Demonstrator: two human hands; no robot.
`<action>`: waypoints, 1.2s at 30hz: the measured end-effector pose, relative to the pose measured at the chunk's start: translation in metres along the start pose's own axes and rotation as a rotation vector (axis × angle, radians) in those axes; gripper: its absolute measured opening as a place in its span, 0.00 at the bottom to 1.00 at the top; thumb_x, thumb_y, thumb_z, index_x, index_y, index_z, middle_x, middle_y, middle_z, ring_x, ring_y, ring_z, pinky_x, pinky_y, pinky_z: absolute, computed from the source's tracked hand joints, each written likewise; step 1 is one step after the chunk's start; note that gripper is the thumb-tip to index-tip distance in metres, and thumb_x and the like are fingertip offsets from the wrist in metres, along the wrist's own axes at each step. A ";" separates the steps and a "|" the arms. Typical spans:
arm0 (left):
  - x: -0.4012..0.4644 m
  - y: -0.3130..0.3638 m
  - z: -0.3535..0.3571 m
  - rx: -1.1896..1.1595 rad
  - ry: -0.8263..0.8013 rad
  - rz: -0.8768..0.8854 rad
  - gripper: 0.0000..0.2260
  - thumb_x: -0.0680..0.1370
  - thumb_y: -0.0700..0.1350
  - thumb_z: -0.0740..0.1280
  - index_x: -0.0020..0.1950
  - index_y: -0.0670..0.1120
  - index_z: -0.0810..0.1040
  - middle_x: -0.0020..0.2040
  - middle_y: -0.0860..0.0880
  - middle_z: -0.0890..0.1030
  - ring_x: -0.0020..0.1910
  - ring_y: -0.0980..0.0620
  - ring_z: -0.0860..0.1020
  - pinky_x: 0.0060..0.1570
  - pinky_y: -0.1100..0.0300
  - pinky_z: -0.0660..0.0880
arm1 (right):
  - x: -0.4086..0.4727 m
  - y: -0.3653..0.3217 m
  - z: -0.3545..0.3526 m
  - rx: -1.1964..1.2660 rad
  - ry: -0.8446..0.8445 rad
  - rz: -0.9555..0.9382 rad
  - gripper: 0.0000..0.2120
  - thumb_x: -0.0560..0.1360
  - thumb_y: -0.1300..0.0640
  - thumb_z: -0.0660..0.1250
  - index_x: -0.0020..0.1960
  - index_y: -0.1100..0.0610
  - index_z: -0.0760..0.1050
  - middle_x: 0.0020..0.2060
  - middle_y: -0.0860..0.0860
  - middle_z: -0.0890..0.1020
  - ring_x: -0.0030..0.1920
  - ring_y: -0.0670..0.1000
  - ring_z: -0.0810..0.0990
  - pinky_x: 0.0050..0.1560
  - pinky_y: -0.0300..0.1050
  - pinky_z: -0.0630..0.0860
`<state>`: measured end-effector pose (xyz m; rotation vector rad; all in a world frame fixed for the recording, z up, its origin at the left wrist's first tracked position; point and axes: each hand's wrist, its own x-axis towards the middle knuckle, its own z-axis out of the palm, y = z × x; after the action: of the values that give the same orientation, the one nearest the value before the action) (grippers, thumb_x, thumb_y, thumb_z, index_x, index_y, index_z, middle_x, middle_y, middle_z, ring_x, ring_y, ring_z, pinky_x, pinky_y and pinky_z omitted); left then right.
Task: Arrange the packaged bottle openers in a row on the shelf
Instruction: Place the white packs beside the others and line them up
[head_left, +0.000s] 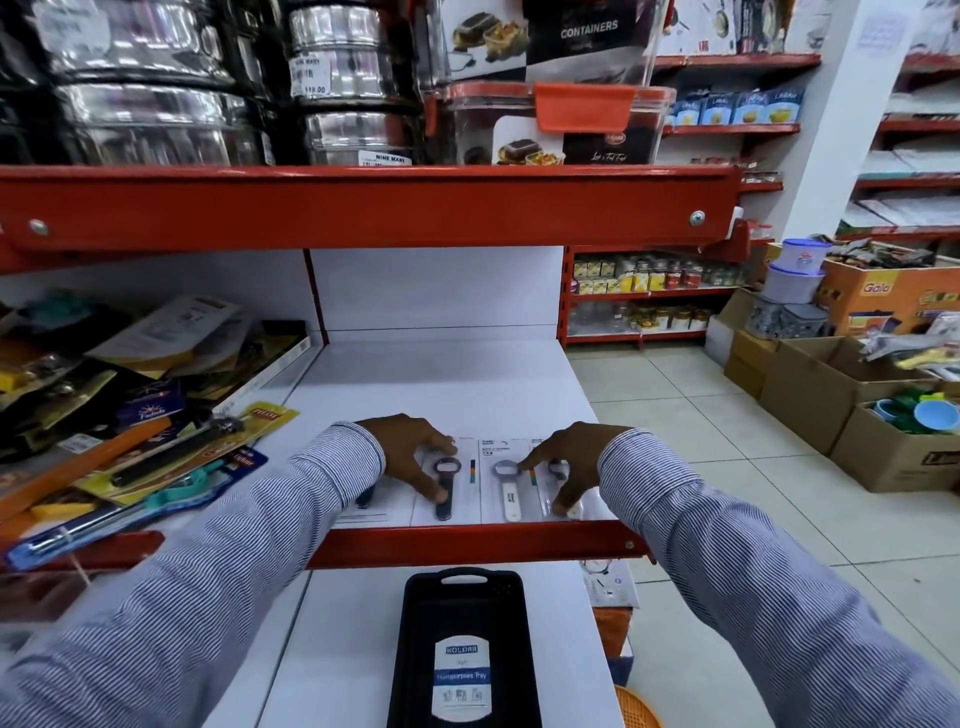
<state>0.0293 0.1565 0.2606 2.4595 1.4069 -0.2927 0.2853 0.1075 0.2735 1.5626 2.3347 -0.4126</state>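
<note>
Several packaged bottle openers lie side by side along the front of the white shelf (447, 384). A black-handled opener pack (447, 493) lies under my left hand (410, 457), whose spread fingers press on it. Another dark opener (365, 499) shows partly under my left wrist. To the right lies a white-handled opener pack (510, 491). My right hand (566, 467) rests with fingers apart on the rightmost pack (558, 470), index finger touching the white-handled pack. Neither hand lifts a pack off the shelf.
The shelf's red front lip (467, 543) runs just below the packs. A heap of packaged kitchen tools (156, 441) fills the left bay. A black multipurpose tray (462, 649) lies on the lower shelf. Steel pots (156, 104) stand above. Cardboard boxes (831, 395) sit on the right floor.
</note>
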 end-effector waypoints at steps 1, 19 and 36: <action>-0.002 0.001 0.002 -0.008 0.007 0.008 0.36 0.69 0.60 0.75 0.74 0.54 0.68 0.77 0.53 0.66 0.75 0.50 0.65 0.75 0.53 0.59 | 0.000 0.000 0.000 -0.002 0.001 0.000 0.35 0.69 0.47 0.76 0.72 0.42 0.66 0.72 0.50 0.70 0.70 0.54 0.71 0.72 0.52 0.66; -0.009 -0.012 0.000 -0.040 0.068 -0.048 0.38 0.67 0.63 0.75 0.74 0.58 0.66 0.79 0.54 0.63 0.78 0.50 0.61 0.78 0.49 0.56 | 0.002 -0.002 -0.002 0.004 -0.002 -0.008 0.35 0.67 0.47 0.77 0.71 0.45 0.68 0.71 0.49 0.71 0.68 0.54 0.73 0.69 0.49 0.71; -0.042 -0.034 -0.002 0.056 -0.031 -0.077 0.36 0.71 0.57 0.75 0.76 0.52 0.66 0.77 0.50 0.66 0.75 0.48 0.64 0.74 0.57 0.58 | 0.009 -0.004 -0.005 -0.024 -0.019 0.003 0.36 0.67 0.49 0.77 0.72 0.49 0.68 0.71 0.50 0.71 0.68 0.53 0.72 0.66 0.44 0.70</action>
<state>-0.0210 0.1398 0.2709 2.4375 1.5029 -0.3909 0.2782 0.1156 0.2749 1.5447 2.3137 -0.3961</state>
